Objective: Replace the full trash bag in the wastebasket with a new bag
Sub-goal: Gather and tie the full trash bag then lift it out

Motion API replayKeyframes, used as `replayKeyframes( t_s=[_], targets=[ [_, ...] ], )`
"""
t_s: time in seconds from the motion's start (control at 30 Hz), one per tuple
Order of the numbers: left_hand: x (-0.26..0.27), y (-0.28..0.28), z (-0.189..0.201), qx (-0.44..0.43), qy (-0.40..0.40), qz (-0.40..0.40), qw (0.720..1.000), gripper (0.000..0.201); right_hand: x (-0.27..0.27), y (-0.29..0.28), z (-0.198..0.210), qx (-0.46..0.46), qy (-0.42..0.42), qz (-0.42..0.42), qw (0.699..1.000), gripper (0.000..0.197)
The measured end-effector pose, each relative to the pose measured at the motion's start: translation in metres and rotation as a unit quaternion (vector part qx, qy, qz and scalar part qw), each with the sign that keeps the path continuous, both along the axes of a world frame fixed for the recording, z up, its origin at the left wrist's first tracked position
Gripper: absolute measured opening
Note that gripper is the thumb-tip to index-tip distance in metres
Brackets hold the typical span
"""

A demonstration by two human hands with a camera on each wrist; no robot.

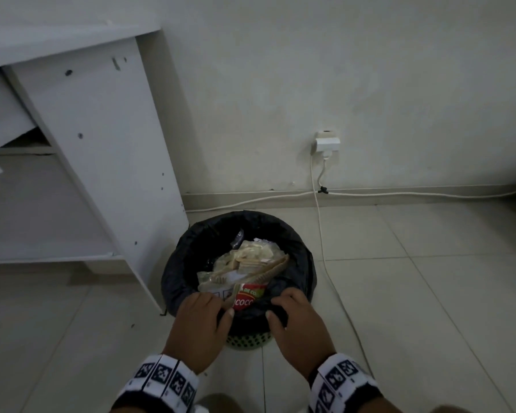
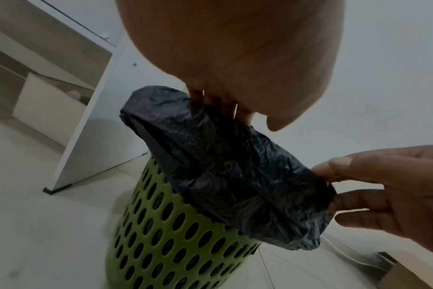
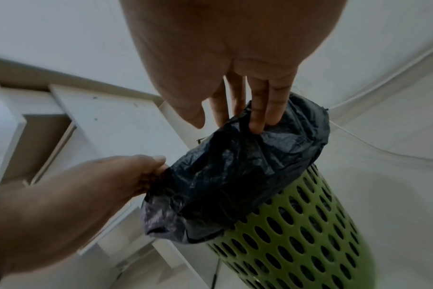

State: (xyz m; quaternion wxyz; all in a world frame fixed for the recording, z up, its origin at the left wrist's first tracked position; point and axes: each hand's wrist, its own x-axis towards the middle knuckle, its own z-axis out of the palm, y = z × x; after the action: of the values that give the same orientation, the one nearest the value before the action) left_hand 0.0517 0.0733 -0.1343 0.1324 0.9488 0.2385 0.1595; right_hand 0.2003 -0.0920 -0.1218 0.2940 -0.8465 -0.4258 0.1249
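A green perforated wastebasket (image 1: 249, 341) (image 2: 175, 234) (image 3: 297, 224) stands on the tiled floor. A black trash bag (image 1: 191, 242) (image 2: 235, 166) (image 3: 235, 176) lines it and folds over its rim. Inside lie crumpled pale wrappers (image 1: 251, 260) and a red packet (image 1: 246, 298). My left hand (image 1: 221, 307) (image 2: 222, 105) (image 3: 158, 168) grips the bag's near edge, fingers hooked inside and thumb outside. My right hand (image 1: 276, 305) (image 3: 259, 121) (image 2: 326, 185) pinches the same edge a little to the right.
A white desk side panel (image 1: 108, 162) stands close to the basket's left. A wall socket with a plug (image 1: 326, 143) sits behind, and its white cable (image 1: 322, 234) runs down the floor just right of the basket. Bare tiles lie in front and to the right.
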Motion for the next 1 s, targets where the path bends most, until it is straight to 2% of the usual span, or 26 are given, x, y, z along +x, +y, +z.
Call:
replayKeyframes(
  t_s=[0.1, 0.17, 0.23, 0.33, 0.4, 0.47, 0.57, 0.6, 0.63, 0.7, 0.77, 0.8, 0.9, 0.93, 1.0],
  targets=[
    [0.008, -0.002, 0.007, -0.028, -0.028, 0.043, 0.998, 0.026, -0.004, -0.002, -0.001, 0.063, 0.064, -0.072, 0.993, 0.026],
    [0.019, 0.002, 0.01, -0.051, -0.048, 0.072, 0.995, 0.031, 0.002, -0.001, -0.004, 0.087, 0.109, -0.154, 0.978, 0.028],
    [0.031, 0.013, 0.006, -0.039, -0.04, 0.094, 0.994, 0.048, 0.011, 0.002, -0.012, 0.11, 0.164, -0.232, 0.952, 0.033],
    [0.041, 0.029, 0.0, -0.039, 0.023, 0.12, 0.992, 0.084, 0.02, 0.012, -0.027, 0.128, 0.244, -0.315, 0.908, 0.026],
    [0.043, 0.035, -0.004, -0.038, 0.081, 0.108, 0.99, 0.098, 0.024, 0.021, -0.039, 0.123, 0.347, -0.359, 0.858, 0.038],
    [0.043, 0.037, -0.004, -0.041, 0.109, 0.081, 0.99, 0.105, 0.027, 0.027, -0.051, 0.107, 0.474, -0.381, 0.787, 0.056],
    [0.043, 0.039, -0.003, -0.039, 0.138, 0.045, 0.989, 0.114, 0.034, 0.029, -0.066, 0.163, 0.626, -0.356, 0.674, 0.062],
    [0.043, 0.041, -0.004, -0.028, 0.147, 0.034, 0.988, 0.115, 0.038, 0.03, -0.07, 0.191, 0.653, -0.339, 0.649, 0.062],
    [0.043, 0.043, -0.005, -0.012, 0.153, 0.022, 0.988, 0.115, 0.042, 0.03, -0.07, 0.208, 0.664, -0.327, 0.639, 0.058],
    [0.043, 0.047, -0.008, 0.006, 0.161, 0.001, 0.987, 0.115, 0.051, 0.028, -0.069, 0.23, 0.641, -0.324, 0.657, 0.042],
    [0.043, 0.048, -0.01, 0.008, 0.162, -0.006, 0.987, 0.114, 0.062, 0.021, -0.066, 0.237, 0.59, -0.336, 0.695, 0.027],
    [0.043, 0.048, -0.01, 0.006, 0.157, -0.008, 0.988, 0.114, 0.071, 0.016, -0.064, 0.249, 0.574, -0.34, 0.702, 0.024],
    [0.044, 0.046, -0.007, 0.002, 0.142, -0.009, 0.99, 0.114, 0.096, 0.004, -0.058, 0.318, 0.568, -0.355, 0.671, 0.032],
    [0.044, 0.046, -0.007, 0.001, 0.141, -0.008, 0.99, 0.114, 0.102, 0.003, -0.054, 0.33, 0.562, -0.353, 0.672, 0.032],
    [0.044, 0.044, -0.005, -0.005, 0.132, -0.001, 0.991, 0.11, 0.111, 0.006, -0.033, 0.352, 0.531, -0.322, 0.7, 0.021]
  ],
)
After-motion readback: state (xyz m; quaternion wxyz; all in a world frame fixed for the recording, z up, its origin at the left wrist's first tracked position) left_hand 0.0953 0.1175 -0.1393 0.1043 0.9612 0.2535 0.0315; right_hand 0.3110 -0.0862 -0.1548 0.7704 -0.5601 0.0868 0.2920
